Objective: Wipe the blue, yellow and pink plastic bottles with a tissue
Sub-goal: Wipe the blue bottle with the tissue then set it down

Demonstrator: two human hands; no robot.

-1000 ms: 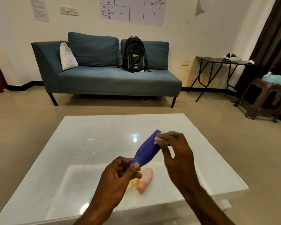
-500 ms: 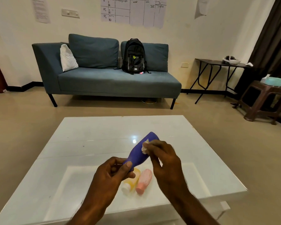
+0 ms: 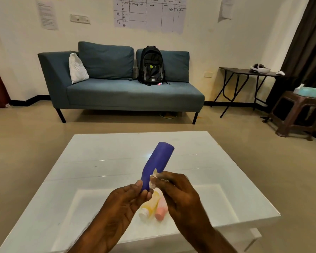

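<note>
My left hand (image 3: 125,201) pinches the lower end of the blue bottle (image 3: 158,161), which tilts up and away over the white table (image 3: 106,161). My right hand (image 3: 179,194) presses a crumpled white tissue (image 3: 154,178) against the bottle's lower right side. Below my hands the yellow bottle (image 3: 149,207) and the pink bottle (image 3: 161,209) lie side by side on the table, partly hidden by my fingers.
A blue sofa (image 3: 120,94) with a black backpack (image 3: 150,65) stands against the far wall. A dark folding table (image 3: 244,84) and a brown stool (image 3: 297,114) with a tissue box (image 3: 307,91) are at the right.
My right hand has slid the tissue down the blue bottle from its far end toward my left hand. The bottle has tipped more upright.
</note>
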